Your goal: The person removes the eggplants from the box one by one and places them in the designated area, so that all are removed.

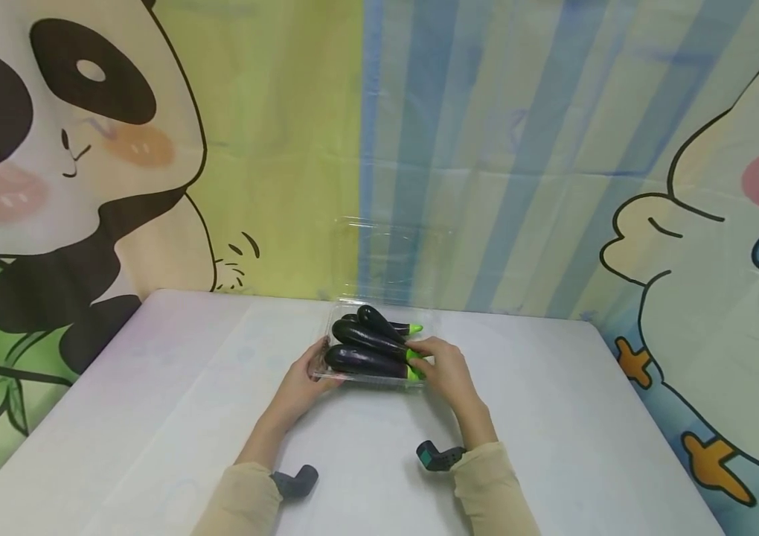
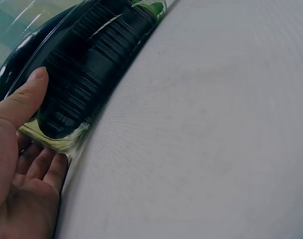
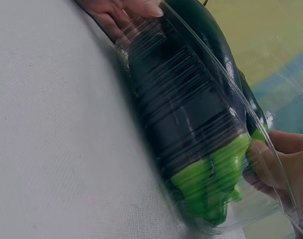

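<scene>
Several dark purple eggplants (image 1: 362,361) with bright green caps lie side by side in a clear plastic clamshell box (image 1: 346,378). Its transparent lid (image 1: 389,257) stands raised at the back. My left hand (image 1: 302,381) grips the box's left end, thumb over the rim and fingers around the outside, as the left wrist view shows. At the right end, my right hand (image 1: 445,366) reaches over the rim and pinches an eggplant by its green cap (image 3: 261,135). The ribbed front wall (image 3: 186,114) shows the front eggplant through it.
The box sits toward the far edge of a white-covered table (image 1: 553,417). Behind it hangs a printed curtain (image 1: 520,149) with cartoon animals and stripes. A dark wrist-worn device (image 1: 295,482) projects inward from the left sleeve, and another device (image 1: 440,455) from the right.
</scene>
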Tool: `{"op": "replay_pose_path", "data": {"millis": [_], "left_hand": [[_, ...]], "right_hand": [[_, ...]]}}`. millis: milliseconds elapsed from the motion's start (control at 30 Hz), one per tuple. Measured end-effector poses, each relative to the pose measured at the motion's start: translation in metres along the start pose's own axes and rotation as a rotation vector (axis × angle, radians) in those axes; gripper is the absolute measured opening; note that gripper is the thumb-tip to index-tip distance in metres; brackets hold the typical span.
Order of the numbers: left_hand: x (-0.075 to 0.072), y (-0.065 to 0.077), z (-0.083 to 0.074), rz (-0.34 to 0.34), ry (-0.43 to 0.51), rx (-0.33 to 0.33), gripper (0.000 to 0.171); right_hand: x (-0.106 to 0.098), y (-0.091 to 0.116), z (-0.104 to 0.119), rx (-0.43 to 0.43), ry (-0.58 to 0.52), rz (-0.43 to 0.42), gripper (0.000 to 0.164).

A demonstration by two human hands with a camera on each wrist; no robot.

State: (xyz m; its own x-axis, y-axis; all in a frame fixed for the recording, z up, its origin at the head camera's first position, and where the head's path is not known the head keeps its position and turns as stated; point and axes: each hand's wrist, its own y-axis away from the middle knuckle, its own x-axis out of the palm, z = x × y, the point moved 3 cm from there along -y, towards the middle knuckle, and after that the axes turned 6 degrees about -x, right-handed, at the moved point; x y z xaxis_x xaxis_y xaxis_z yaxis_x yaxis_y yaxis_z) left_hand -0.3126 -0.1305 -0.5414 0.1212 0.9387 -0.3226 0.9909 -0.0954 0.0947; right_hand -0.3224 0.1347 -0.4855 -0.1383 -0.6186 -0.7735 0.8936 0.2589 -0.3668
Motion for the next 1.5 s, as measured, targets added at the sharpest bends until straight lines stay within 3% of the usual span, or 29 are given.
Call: {"op": "replay_pose_path", "data": {"millis": [233,467,700,1100,1333,1500], "left_hand": [[-0.003,0.014,-0.025,0.014,-0.019,-0.003,0.094],[-0.001,0.001,-0.003,-0.008,-0.009,0.000,0.095],[0.002,-0.005,0.009,-0.014,-0.013,0.007,0.098],[0.002,-0.003,0.007,-0.014,-0.008,0.011,0.098],[-0.001,0.015,-0.024,0.014,-0.013,-0.017,0.089],[-0.001,0.011,-0.018,0.006,-0.022,-0.016,0.090]], "right_hand": [[-0.002,-0.001,-0.004,0.034,-0.048,0.007,0.028],[0.000,0.001,-0.007,0.066,-0.070,0.020,0.030],[-0.003,0.003,-0.009,0.083,-0.121,-0.042,0.029],[-0.010,0.001,-0.002,0.071,-0.199,-0.057,0.028],[-0.011,0.002,-0.001,0.164,-0.319,-0.037,0.029],[-0.009,0.002,-0.005,0.211,-0.379,-0.021,0.030]]}}
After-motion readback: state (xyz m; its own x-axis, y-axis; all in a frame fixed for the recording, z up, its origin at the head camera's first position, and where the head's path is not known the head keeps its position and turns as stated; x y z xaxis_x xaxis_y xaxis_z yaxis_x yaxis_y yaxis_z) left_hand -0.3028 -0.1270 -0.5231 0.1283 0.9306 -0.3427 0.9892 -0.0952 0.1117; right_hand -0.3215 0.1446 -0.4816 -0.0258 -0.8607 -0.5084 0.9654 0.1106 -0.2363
